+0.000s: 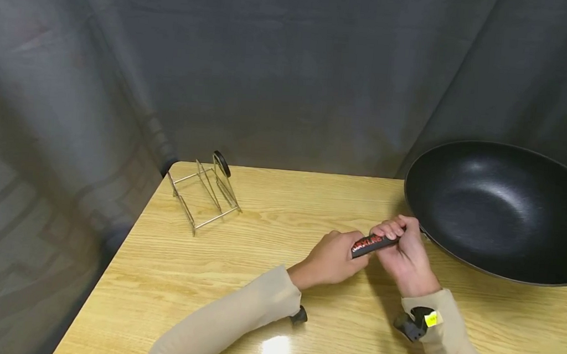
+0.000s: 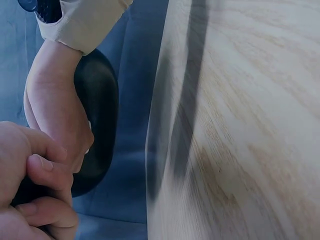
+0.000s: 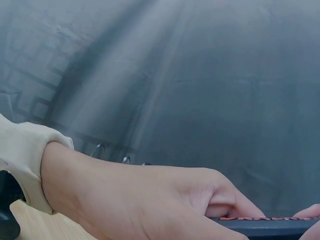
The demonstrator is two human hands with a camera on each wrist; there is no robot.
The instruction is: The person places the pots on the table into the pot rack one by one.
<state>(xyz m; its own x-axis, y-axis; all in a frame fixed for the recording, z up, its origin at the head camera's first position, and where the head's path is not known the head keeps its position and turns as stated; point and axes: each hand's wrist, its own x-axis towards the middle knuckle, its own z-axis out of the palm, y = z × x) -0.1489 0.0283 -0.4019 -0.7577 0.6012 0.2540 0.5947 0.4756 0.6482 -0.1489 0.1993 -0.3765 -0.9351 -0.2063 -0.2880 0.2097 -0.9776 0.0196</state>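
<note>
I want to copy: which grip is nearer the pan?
The right grip, holding the handle beside the black pan; the left grip holds the handle's free end, farther away.

A hand could pass over the counter [image 1: 271,209] between the wire rack [image 1: 217,218] and left hand [image 1: 334,259]; the wok [image 1: 503,211] blocks the right

Black wok [image 1: 501,211], black handle [image 1: 375,247] with red-and-white lettering [image 1: 367,242], yellowish wood-grain table [image 1: 268,248], beige sleeves [image 1: 232,317], grey curtain [image 1: 292,72]

Curtained workspace; grey drapes [image 1: 281,77] hang behind a wood-grain table [image 1: 129,298]
</note>
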